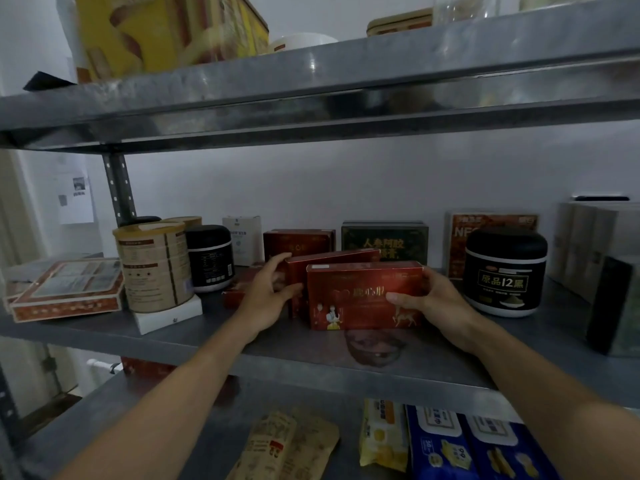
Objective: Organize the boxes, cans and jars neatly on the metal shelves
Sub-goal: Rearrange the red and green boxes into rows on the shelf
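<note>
**MIDDLE SHELF: TWO RED BOXES IN HAND**

Item 1. A front red box (363, 296) is held upright on its long edge at the centre of the middle shelf (242, 344). Its right end is grasped by the right hand (438, 299), with the thumb laid across the printed face and the fingers curled behind.

Item 2. A second red box (332, 261) is set just behind the first, at 11 o'clock, slightly tilted. Its left end is gripped by the left hand (268, 289), fingers over the top edge and thumb at the front.

Item 3. A third red box (298, 242) is seen further back at 11 o'clock, and a dark green box (384, 242) at 12 o'clock.

Item 4. A black jar (504, 271) is placed at 3 o'clock, near the right hand, with an orange box (491, 226) behind it.

Item 5. At 9 o'clock a tan can (156, 268) is stood on a white box (169, 315), with a smaller black jar (209, 258) just beside it.

Item 6. Blue packets (478, 445) are laid on the lower shelf at 5 o'clock.
</note>
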The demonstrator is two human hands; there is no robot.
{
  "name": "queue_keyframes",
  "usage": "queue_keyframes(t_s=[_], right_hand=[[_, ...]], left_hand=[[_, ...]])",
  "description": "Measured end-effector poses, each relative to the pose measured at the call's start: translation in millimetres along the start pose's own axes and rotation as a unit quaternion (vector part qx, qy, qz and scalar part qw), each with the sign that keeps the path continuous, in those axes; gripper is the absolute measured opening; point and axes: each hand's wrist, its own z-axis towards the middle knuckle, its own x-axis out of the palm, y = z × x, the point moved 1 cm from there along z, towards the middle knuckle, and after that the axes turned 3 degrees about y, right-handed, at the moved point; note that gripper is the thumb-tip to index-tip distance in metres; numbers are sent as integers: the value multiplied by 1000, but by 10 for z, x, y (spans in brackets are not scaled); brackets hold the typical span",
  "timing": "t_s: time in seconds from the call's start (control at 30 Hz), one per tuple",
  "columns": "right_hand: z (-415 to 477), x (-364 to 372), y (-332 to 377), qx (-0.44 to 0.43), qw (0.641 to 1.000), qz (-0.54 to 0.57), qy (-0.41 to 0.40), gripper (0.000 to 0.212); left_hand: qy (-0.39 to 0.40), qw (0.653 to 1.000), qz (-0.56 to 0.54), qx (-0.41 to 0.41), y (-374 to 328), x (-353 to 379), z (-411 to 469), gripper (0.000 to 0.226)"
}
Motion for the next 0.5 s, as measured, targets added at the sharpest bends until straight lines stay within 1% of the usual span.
queue_keyframes(t_s=[0.07, 0.2, 0.33, 0.37, 0.43, 0.5], right_hand=[[-51, -116, -3, -4, 1000, 3, -20, 68], [-105, -193, -19, -18, 999, 9, -45, 50], [-116, -163, -13, -21, 999, 9, -46, 49], [-119, -157, -8, -21, 999, 7, -45, 49], [-116, -149, -3, -20, 999, 2, -42, 51], [-103, -144, -10, -21, 999, 0, -43, 52]], left_hand=[[13, 1000, 3, 5, -20, 110, 49, 65], [25, 1000, 0, 7, -45, 183, 99, 68], [23, 1000, -2, -2, 4, 95, 92, 67], [15, 1000, -3, -2, 11, 58, 75, 64], [-17, 1000, -3, 12, 26, -24, 41, 49], [-84, 996, 24, 31, 61, -131, 28, 32]])
